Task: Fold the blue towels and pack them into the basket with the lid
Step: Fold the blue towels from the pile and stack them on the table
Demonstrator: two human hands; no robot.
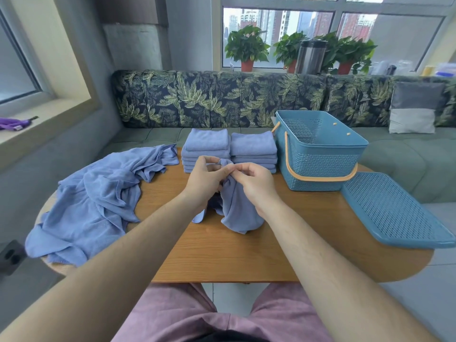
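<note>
Over the middle of the wooden table [246, 255], my left hand [206, 180] and my right hand [256, 183] pinch the top edge of one blue towel [237, 211]. It hangs bunched, with its lower end touching the tabletop. Behind my hands stand two stacks of folded blue towels [254, 146]. A heap of loose blue towels [98, 201] covers the table's left part. The blue basket [320, 164] with an orange handle stands open at the right rear. Nothing shows inside it. Its perforated lid [394, 213] lies flat on the table's right edge.
A leaf-patterned sofa [222, 99] runs behind the table, with a grey cushion [414, 107] at its right. Potted plants [246, 48] and a steel flask [311, 55] stand on the windowsill. A purple item [14, 123] lies on the left ledge.
</note>
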